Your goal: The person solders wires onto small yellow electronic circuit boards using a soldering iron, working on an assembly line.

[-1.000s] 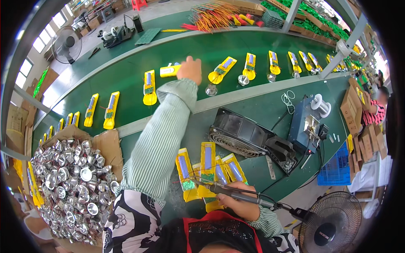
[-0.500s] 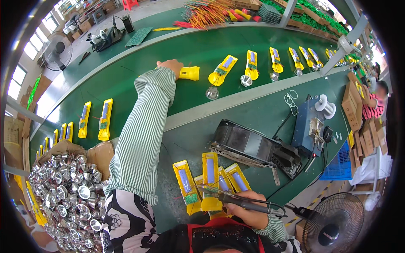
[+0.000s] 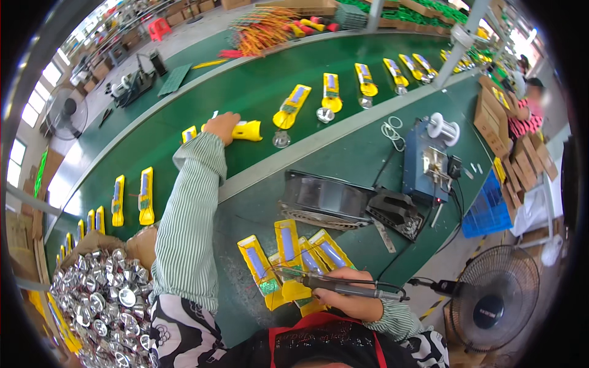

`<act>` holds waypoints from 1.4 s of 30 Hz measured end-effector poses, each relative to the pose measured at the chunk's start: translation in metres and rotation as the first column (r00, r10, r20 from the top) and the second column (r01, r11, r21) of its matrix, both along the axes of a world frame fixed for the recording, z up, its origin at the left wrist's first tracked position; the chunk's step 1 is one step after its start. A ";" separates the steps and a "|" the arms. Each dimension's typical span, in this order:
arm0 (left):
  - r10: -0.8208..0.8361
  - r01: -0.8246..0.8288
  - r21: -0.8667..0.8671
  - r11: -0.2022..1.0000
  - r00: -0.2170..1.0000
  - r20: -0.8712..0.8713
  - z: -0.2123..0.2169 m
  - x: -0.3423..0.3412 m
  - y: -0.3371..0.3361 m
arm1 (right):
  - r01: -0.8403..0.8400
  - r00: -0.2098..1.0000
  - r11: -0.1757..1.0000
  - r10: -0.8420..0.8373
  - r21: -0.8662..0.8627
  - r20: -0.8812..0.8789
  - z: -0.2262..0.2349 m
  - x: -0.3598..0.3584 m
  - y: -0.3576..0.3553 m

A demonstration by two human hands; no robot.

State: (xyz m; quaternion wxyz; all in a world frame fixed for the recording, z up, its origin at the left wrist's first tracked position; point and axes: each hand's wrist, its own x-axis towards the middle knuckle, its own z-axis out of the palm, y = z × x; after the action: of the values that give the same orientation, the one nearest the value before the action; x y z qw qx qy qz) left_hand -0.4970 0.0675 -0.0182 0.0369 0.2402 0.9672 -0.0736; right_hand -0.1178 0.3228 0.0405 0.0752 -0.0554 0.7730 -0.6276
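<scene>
- Reference: the black fan unit (image 3: 325,199) on my green bench (image 3: 257,211). All positions are given from it.
- Left hand (image 3: 222,127): beyond the fan unit and to its left, over the green belt (image 3: 245,86). My fingers are bent over a yellow torch casing (image 3: 248,130); its wide end shows on the side toward the fan unit. My fingertips are hidden — I cannot tell whether they are closed on it.
- Right hand (image 3: 353,297): on the near side of the fan unit. My fingers are closed around the grip of a soldering iron (image 3: 331,284), which points left.
- Battery casings (image 3: 253,260): at least 4, yellow, clustered on the near side, under the iron's front end.
- Blue box (image 3: 419,161): to the right, with 1 wire spool (image 3: 443,129) at its far end.
- Metal reflectors (image 3: 101,300): heaped to the left, well apart.
- Round fan (image 3: 491,300): to the right — nearer me.
</scene>
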 end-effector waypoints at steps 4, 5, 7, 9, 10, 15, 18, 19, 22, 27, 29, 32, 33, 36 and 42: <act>-0.029 0.031 0.128 0.991 0.999 -0.019 0.018 0.034 0.006 | 0.026 0.997 0.996 -0.019 -0.085 0.080 0.002 0.007 0.000; -0.014 0.017 0.122 0.992 1.000 -0.026 0.030 0.054 -0.002 | 0.016 0.997 0.994 -0.008 -0.109 0.081 0.003 0.010 0.001; -0.204 0.236 0.201 0.951 0.965 -0.168 0.052 0.090 -0.008 | 0.028 0.998 0.992 -0.022 -0.122 0.055 0.000 0.012 0.004; -0.252 0.289 0.173 0.942 0.946 -0.205 0.068 0.131 -0.026 | 0.015 1.000 0.991 -0.012 -0.133 0.024 0.001 0.018 0.003; -0.258 0.287 0.124 0.950 0.944 -0.207 0.073 0.150 -0.033 | -0.008 1.000 0.990 0.010 -0.139 0.020 0.002 0.019 0.003; -0.376 0.361 -0.106 0.927 0.886 -0.271 0.066 0.247 -0.072 | 0.017 1.000 0.976 -0.020 -0.218 -0.014 -0.001 0.035 -0.001; -0.358 0.340 -0.120 0.933 0.915 -0.189 0.057 0.296 -0.088 | -0.016 0.999 0.952 0.025 -0.304 0.026 0.000 0.041 -0.005; -0.372 0.365 -0.070 0.928 0.913 -0.167 0.049 0.307 -0.094 | -0.008 1.000 0.947 0.015 -0.320 0.020 0.001 0.044 -0.006; -0.404 0.405 -0.021 0.914 0.908 -0.109 0.035 0.330 -0.111 | -0.022 1.000 0.952 0.025 -0.306 0.007 -0.001 0.049 -0.009; -0.179 0.179 0.011 0.984 0.976 0.127 0.045 0.355 -0.117 | -0.031 1.000 0.954 0.030 -0.299 -0.007 0.007 0.057 -0.013; -0.130 0.103 0.134 0.986 0.969 0.211 0.040 0.355 -0.132 | -0.002 0.999 0.941 0.014 -0.339 0.033 0.006 0.060 -0.013; -0.076 0.004 0.363 0.932 0.980 0.183 0.038 0.351 -0.145 | -0.043 0.999 0.956 0.044 -0.291 -0.004 0.006 0.060 -0.014; -0.078 0.010 0.496 0.868 0.990 0.117 0.038 0.349 -0.144 | -0.061 0.998 0.952 0.057 -0.300 -0.019 0.005 0.060 -0.014; 0.282 -0.405 0.495 0.769 0.909 0.306 0.050 0.344 -0.124 | -0.054 0.998 0.958 0.055 -0.282 -0.002 0.007 0.061 -0.014; 0.553 -0.702 0.386 0.598 0.710 0.436 0.029 0.326 -0.130 | -0.072 0.997 0.953 0.077 -0.296 0.007 0.010 0.059 -0.016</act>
State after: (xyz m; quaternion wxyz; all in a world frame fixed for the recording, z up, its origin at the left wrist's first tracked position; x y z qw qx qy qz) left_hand -0.1712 -0.0623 0.0106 0.1255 -0.1111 0.9548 0.2453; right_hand -0.0583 0.3070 0.0504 0.0970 -0.0891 0.6672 -0.7331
